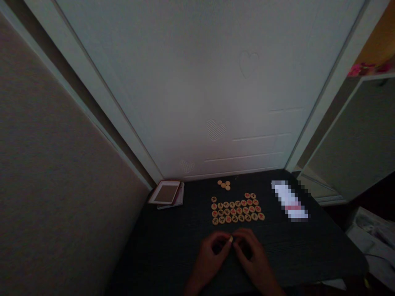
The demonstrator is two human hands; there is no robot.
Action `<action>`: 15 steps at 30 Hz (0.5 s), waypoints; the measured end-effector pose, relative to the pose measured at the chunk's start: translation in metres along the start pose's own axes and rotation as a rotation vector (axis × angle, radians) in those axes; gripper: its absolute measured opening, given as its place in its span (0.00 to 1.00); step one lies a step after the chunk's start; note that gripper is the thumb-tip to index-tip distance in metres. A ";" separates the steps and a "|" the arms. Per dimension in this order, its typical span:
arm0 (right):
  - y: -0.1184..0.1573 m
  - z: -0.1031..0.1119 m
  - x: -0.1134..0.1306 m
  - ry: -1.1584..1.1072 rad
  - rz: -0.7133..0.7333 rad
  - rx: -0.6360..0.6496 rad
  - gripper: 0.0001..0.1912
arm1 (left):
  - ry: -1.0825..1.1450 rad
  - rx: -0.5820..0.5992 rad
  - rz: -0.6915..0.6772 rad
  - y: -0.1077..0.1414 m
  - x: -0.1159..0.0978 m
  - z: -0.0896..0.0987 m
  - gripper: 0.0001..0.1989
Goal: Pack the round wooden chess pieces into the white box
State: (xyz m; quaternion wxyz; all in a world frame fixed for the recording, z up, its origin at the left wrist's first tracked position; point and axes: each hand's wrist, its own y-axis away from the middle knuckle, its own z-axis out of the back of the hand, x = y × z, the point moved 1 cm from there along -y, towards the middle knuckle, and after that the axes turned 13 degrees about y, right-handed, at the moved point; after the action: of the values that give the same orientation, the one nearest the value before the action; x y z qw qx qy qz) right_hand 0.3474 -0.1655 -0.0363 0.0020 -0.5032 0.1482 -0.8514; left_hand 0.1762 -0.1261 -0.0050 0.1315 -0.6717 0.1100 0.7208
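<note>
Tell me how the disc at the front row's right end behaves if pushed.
Lying flat, the disc would probably slide rather than roll. Its wood-like look suggests it is stiff. Pushed left, it would likely bump the neighbouring disc.

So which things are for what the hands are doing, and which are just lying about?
In use, it seems:
small piece at the fingertips of the left hand, with the right hand close by
round marked pieces in rows
four plain-topped pieces beyond them

Probably just lying about:
flat stack, left
blurred white thing, right
</note>
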 end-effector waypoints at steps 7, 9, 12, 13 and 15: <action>-0.001 -0.003 0.000 0.042 0.021 0.047 0.15 | -0.067 0.036 -0.021 0.002 0.006 0.001 0.12; -0.001 -0.004 -0.002 0.058 -0.003 0.065 0.15 | -0.081 0.009 0.000 0.003 0.010 0.001 0.13; 0.000 -0.005 -0.004 0.078 -0.050 0.097 0.16 | -0.058 0.004 0.015 0.005 0.013 0.000 0.13; 0.000 -0.005 -0.005 0.080 -0.066 0.110 0.16 | -0.057 0.012 0.015 0.005 0.013 0.000 0.13; 0.000 -0.005 -0.006 0.078 -0.096 0.140 0.17 | -0.069 0.025 0.009 0.006 0.011 0.000 0.13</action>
State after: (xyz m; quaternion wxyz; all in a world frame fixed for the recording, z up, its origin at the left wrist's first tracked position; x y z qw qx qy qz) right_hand 0.3460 -0.1638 -0.0432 -0.0095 -0.4750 0.0642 -0.8776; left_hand 0.1738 -0.1310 -0.0160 0.1403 -0.6442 0.1172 0.7427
